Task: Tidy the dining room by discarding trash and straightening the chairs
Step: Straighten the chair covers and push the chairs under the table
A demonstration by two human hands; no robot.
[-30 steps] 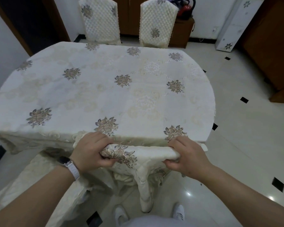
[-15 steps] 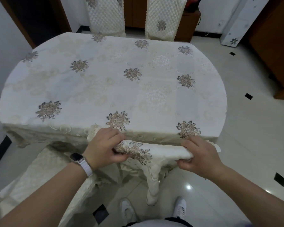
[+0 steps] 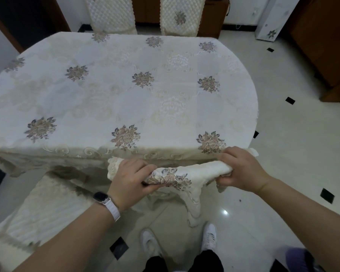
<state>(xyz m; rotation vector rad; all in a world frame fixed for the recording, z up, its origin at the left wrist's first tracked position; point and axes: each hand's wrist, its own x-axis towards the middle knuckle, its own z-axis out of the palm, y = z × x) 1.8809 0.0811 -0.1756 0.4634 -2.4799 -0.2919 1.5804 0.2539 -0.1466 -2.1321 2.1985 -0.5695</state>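
My left hand [image 3: 130, 179] and right hand [image 3: 241, 169] are both closed around the top rail of the chair [image 3: 204, 169] in front of me. My fingers curl over its cream cover [image 3: 192, 201], which is embroidered with flowers, bunched under my palms and hanging in a loose fold between them. The chair's back stands just beside the near edge of the tabletop [image 3: 126, 95]. Its seat is hidden below, so I cannot tell how far in it is tucked. I take this to be the straightening step, squaring the chair to the table. The frame under the cloth should be stiff and fairly heavy, but the cover is soft and likely to slide on the rail. So the hold belongs on the rail itself, hands wide apart near its two ends, squeezing through the fabric rather than tugging the fabric alone. The glossy tiled floor [image 3: 283, 154] may let the legs slide easily, so a gentle, even push seems wise. Another covered chair [image 3: 37, 209] sits at my lower left, and two more [image 3: 110, 14] stand at the far side.
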